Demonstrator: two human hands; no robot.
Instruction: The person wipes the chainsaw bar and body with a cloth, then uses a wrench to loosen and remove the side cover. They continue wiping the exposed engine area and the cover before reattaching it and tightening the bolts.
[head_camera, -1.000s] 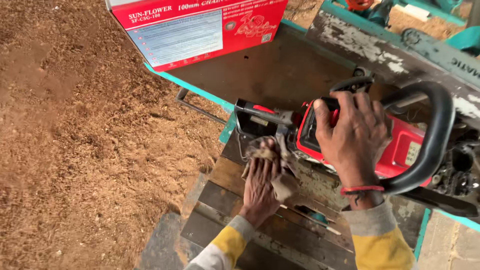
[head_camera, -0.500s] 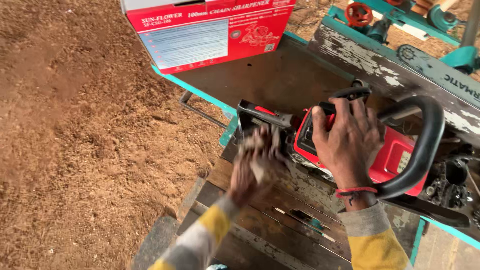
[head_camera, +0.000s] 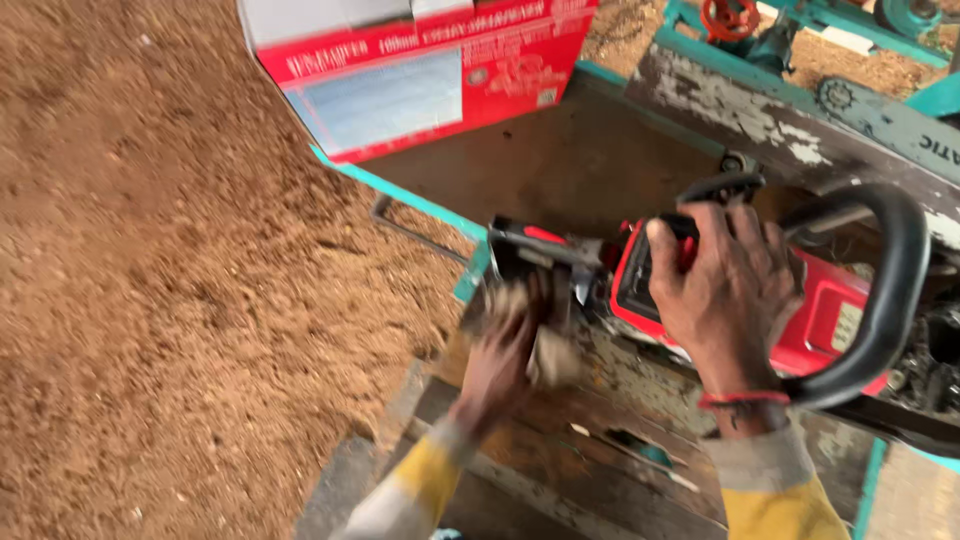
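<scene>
A red and black chainsaw (head_camera: 820, 300) lies on a worn wooden bench (head_camera: 600, 460). My right hand (head_camera: 725, 290) presses down on top of its red body, next to the black loop handle (head_camera: 895, 290). My left hand (head_camera: 505, 365), blurred by motion, grips a dirty grey rag (head_camera: 545, 355) against the saw's rear handle (head_camera: 540, 250).
A red and white cardboard box (head_camera: 420, 75) stands at the back on a dark metal surface (head_camera: 560, 160) with a teal edge. Sawdust (head_camera: 170, 300) covers the ground to the left. A paint-worn beam (head_camera: 760, 100) and teal machinery (head_camera: 780, 30) run behind the saw.
My left hand has rubbed the rag up and back along the saw's rear handle. My right hand has stayed on the saw body. The camera shifted slightly.
</scene>
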